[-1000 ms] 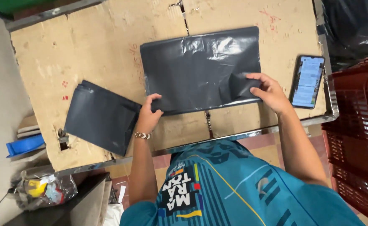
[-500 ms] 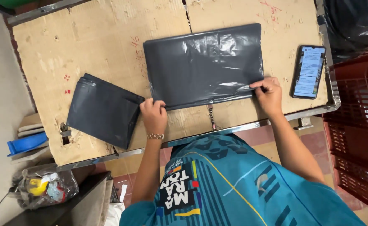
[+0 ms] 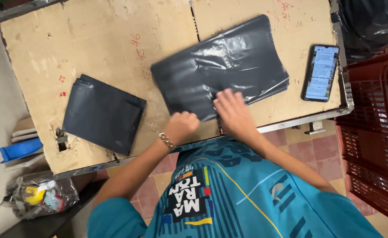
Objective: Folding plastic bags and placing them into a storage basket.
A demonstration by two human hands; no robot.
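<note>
- Right hand lies flat, fingers spread, palm down on the near edge of the big bag; it presses rather than grips, holding nothing.
- Left hand is curled into a loose fist at the bag's near corner, just beside the right hand; whether it pinches the plastic cannot be told. A metal wristband sits on its wrist.
- Big bag is dark grey, glossy, wrinkled plastic, lying flat and skewed on the tabletop, its far corner towards the upper right.
- Tabletop is covered in worn brown cardboard sheets, with a seam running under the bag and small red marks in places; a metal rim edges its near side.
- Stack of smaller bags, also dark grey, lies to the left of the hands, well apart from the big bag, tilted, near the tabletop's front edge.
- Phone rests face up, screen lit, near the tabletop's right edge, apart from the bag.
- Red crate stands on the tiled floor to the right of the tabletop, with black plastic above it at the upper right.
- Blue object and a clear sack of mixed items sit low at the left, beside the tabletop.
- Person wears a teal shirt with printed stripes, seen from above.
</note>
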